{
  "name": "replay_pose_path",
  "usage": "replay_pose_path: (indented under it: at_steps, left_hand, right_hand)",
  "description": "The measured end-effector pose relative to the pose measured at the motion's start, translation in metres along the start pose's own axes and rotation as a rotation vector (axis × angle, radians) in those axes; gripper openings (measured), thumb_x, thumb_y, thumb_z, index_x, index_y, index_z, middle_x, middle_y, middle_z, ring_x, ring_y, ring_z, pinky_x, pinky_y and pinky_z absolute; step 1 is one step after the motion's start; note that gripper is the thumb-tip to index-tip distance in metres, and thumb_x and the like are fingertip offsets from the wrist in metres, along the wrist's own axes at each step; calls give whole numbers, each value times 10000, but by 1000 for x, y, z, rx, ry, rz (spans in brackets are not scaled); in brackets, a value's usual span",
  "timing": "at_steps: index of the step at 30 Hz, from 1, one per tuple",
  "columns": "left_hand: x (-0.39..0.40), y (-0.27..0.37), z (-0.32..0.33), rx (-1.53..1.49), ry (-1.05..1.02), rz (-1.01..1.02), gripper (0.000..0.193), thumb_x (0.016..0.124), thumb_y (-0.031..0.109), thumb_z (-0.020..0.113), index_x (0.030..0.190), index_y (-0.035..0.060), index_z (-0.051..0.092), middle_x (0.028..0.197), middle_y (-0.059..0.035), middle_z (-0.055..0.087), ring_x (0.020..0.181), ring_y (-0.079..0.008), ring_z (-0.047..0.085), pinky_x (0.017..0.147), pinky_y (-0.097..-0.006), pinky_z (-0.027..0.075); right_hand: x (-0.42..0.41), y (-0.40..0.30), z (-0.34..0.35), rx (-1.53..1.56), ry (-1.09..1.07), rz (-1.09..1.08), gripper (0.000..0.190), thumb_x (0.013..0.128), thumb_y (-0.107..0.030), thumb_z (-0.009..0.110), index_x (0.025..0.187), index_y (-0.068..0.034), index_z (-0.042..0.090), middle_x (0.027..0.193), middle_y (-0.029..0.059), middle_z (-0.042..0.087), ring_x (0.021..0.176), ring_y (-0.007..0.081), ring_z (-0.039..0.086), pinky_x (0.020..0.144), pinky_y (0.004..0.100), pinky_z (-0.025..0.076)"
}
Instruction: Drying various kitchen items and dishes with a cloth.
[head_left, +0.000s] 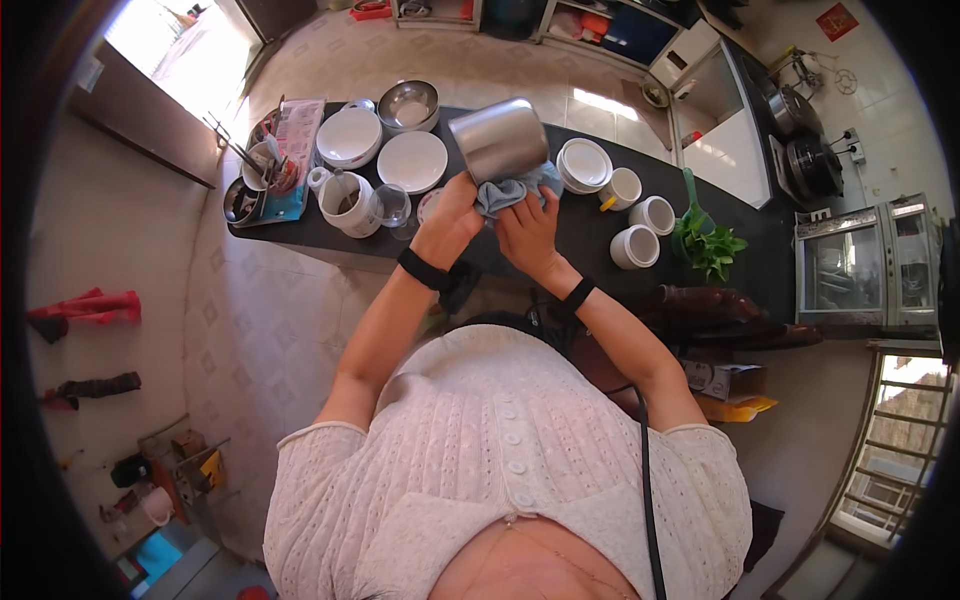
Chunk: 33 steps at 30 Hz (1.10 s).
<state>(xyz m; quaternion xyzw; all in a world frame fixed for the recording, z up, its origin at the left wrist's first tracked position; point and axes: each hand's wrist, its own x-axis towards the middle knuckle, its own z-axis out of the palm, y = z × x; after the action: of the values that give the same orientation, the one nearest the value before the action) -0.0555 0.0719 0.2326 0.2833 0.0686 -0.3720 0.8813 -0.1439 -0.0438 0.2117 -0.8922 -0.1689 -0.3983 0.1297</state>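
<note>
A stainless steel cup or canister is tilted on its side above the dark countertop. My left hand grips it near its lower left edge, with the fingertips partly hidden. A crumpled light-blue cloth is bunched in my right hand and pressed against the underside of the steel vessel. Just left of my left hand are a clear glass and a white lidless jar with something inside.
White plates, stacked bowls and a steel bowl stand on the left. Right of my hands are small stacked dishes, a white mug, two white jars and leafy greens in a green strainer.
</note>
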Motion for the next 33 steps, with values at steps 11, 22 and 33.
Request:
replay_pose_path:
  at_steps: [11, 22, 33]
  left_hand:
    - [0, 5, -12, 40, 147, -101, 105, 825, 49, 598, 900, 61, 526, 857, -32, 562, 799, -178, 565, 734, -333, 478]
    - [4, -32, 8, 934, 239, 628, 279, 671, 48, 651, 870, 48, 455, 802, -56, 499, 751, -191, 513, 653, -344, 411]
    - [-5, -2, 17, 687, -155, 550, 682, 788, 305, 783, 1355, 144, 440, 1394, -92, 384, 1200, -221, 463, 941, -346, 434]
  right_hand:
    - [28, 28, -25, 1555, 333, 1170, 217, 911, -95, 586, 1126, -65, 572, 1032, 17, 616, 902, 148, 575, 792, 275, 442]
    - [19, 37, -6, 73, 168, 557, 472, 750, 10, 642, 1186, 4, 462, 1201, 232, 527, 1130, 425, 499, 944, 445, 411]
    - [14, 81, -24, 402, 134, 803, 211, 788, 32, 564, 997, 6, 568, 952, 198, 661, 876, 334, 668, 727, 350, 493]
